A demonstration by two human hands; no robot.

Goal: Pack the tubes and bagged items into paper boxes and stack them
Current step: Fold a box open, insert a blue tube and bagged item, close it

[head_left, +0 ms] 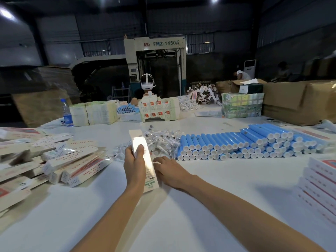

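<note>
On the left of the white table [200,211] we see a loose pile of boxes [69,160] lying at all angles, with a bottle [66,113] standing further back. At the middle, our left hand [134,166] grips one box [148,164], fingers wrapped under it and thumb pressed on its top face. Its long axis runs away from us, the far end leaning a little left, the near end low at the table. The far end is open, its flap [135,133] standing up (glare washes out most of the top face). Our right hand [168,169] lies palm down just beside the box, fingers relaxed and holding nothing, fingertips at its right edge; we cannot tell whether they touch it. Beyond the box lies a heap of bagged items [163,140]. To the right, blue tubes [236,142] are stacked in rows, white caps toward us, long axes pointing away and rightward. At the far right sits a stack of flat boxes [320,180].
</note>
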